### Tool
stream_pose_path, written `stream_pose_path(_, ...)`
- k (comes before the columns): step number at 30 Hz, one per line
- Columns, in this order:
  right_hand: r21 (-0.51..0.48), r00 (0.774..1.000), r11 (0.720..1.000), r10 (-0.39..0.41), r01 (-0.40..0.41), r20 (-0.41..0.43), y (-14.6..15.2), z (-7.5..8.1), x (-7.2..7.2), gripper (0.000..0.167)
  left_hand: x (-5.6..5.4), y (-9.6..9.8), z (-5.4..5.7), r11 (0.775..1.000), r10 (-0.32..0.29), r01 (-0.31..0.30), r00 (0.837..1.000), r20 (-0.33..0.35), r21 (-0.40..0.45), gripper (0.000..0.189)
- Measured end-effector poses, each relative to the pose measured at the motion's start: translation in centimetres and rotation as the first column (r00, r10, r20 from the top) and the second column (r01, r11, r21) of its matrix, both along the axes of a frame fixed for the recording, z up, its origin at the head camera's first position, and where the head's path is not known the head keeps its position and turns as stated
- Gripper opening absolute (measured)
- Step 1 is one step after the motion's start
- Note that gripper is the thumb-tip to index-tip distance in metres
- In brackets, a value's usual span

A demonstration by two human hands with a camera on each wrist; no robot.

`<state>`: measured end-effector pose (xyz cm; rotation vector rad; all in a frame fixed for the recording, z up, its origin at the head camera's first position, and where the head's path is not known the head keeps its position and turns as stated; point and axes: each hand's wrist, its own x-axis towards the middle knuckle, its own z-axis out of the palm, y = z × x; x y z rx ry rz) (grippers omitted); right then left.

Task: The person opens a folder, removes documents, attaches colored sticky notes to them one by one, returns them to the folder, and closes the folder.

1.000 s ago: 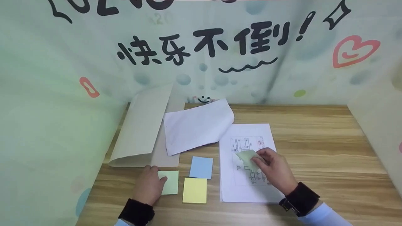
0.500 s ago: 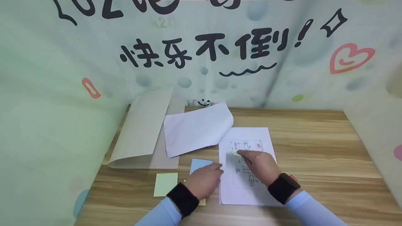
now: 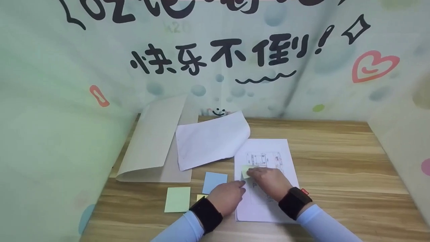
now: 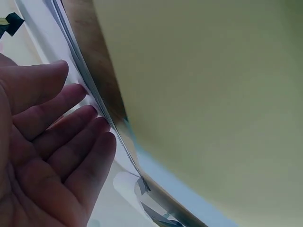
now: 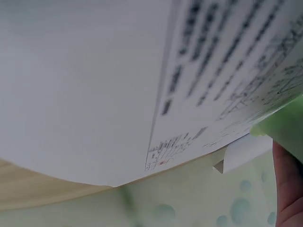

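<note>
My right hand (image 3: 270, 183) pinches a pale green sticky note (image 3: 246, 172) low over the left part of a stack of printed sheets (image 3: 268, 213). In the right wrist view the green note (image 5: 284, 124) stands beside a finger, near the printed lines. My left hand (image 3: 226, 199) is at the stack's left edge, fingers loosely extended and holding nothing. The left wrist view shows its fingertips (image 4: 106, 137) right at the sheet edges. Partly under the left hand lies a yellow sticky note pad (image 3: 201, 197). A blue pad (image 3: 214, 182) and a green pad (image 3: 177, 199) are beside it.
A beige folder (image 3: 154, 134) stands half folded at the back left. Against it leans a blank white sheet (image 3: 211, 141), angled toward the printed stack. A patterned cloth (image 3: 302, 97) encloses the wooden table (image 3: 342, 168) at the back and sides.
My left hand has left the green pad and moved right to the stack's edge. My right hand has shifted left and turned palm-down, bringing the green note lower toward the sheet's left side.
</note>
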<state>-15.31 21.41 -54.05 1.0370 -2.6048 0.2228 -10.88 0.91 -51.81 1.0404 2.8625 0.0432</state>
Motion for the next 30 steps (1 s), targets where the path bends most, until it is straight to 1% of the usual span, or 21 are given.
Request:
stream_pose_path(4, -0.012, 0.998, 0.999, 0.031, -0.03, 0.054, 0.0, -0.3, 0.0, 0.022, -0.4, 0.0, 0.2, 1.0, -0.002, 0.002, 1.0, 0.016, 0.014, 0.023)
stream_pose_path(6, -0.015, 0.998, 0.999, 0.039, -0.039, 0.054, 0.0, -0.4, 0.0, 0.017, -0.7, 0.0, 0.4, 0.999, 0.01, -0.01, 1.0, 0.016, 0.039, 0.021)
stream_pose_path(8, -0.017, 0.998, 0.999, 0.035, -0.034, 0.049, -0.1, -0.3, 0.1, 0.019, -1.2, 0.0, 0.6, 0.998, 0.021, -0.021, 1.0, -0.009, 0.058, 0.02)
stream_pose_path(10, -0.018, 0.999, 0.999, 0.03, -0.029, 0.041, -0.1, -0.2, 0.1, 0.022, -1.7, 0.2, 0.7, 0.996, 0.043, -0.039, 0.998, -0.053, 0.084, 0.02)
stream_pose_path(12, -0.008, 0.999, 1.0, 0.027, -0.027, 0.03, -0.1, -0.2, 0.1, 0.02, -2.1, 0.4, 0.6, 0.994, 0.057, -0.048, 0.994, -0.097, 0.096, 0.019)
stream_pose_path(14, -0.005, 0.999, 0.999, 0.036, -0.036, 0.028, 0.1, -0.2, 0.0, 0.015, -2.5, 0.6, 0.3, 0.993, 0.072, -0.059, 0.99, -0.125, 0.099, 0.02)
stream_pose_path(16, 0.0, 0.998, 0.999, 0.055, -0.055, 0.022, 0.2, -0.3, -0.2, 0.014, -2.6, 0.9, 0.1, 0.994, 0.084, -0.074, 0.989, -0.124, 0.083, 0.024)
stream_pose_path(20, 0.005, 0.997, 0.998, 0.064, -0.064, 0.052, 0.2, -0.4, -0.4, 0.017, -2.8, 1.3, -0.2, 0.995, 0.103, -0.104, 0.988, -0.116, -0.007, 0.031)
stream_pose_path(22, 0.007, 0.996, 0.998, 0.062, -0.062, 0.067, 0.1, -0.4, -0.5, 0.018, -3.0, 1.4, -0.4, 0.993, 0.109, -0.113, 0.988, -0.112, -0.037, 0.032)
stream_pose_path(26, 0.012, 0.995, 0.998, 0.054, -0.055, 0.086, 0.1, -0.2, -0.6, 0.02, -3.2, 1.6, -0.4, 0.99, 0.128, -0.132, 0.988, -0.089, -0.045, 0.034)
stream_pose_path(30, 0.016, 0.995, 0.998, 0.067, -0.068, 0.071, 0.0, -0.1, -0.7, 0.02, -3.4, 1.7, -0.2, 0.989, 0.14, -0.143, 0.988, -0.062, -0.032, 0.035)
